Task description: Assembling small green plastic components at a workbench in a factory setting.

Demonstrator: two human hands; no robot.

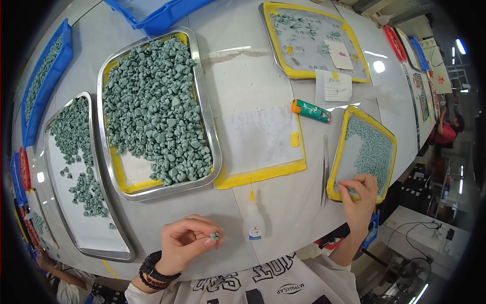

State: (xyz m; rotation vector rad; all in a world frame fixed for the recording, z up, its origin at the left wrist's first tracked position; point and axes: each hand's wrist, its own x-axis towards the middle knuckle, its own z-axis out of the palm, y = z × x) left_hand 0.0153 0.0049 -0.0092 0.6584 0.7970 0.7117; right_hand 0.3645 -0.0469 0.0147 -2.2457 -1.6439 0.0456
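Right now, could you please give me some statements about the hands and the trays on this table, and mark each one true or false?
1. The left hand pinches a small green piece between its fingertips. True.
2. The right hand rests in the large steel tray. False: it reaches into the small yellow-rimmed tray at the right.
3. The small glue bottle stands upright between the two hands. True.
4. The tweezers are held in the right hand. False: they lie on the table beside the small tray.
5. The steel tray is heaped with green pieces. True.
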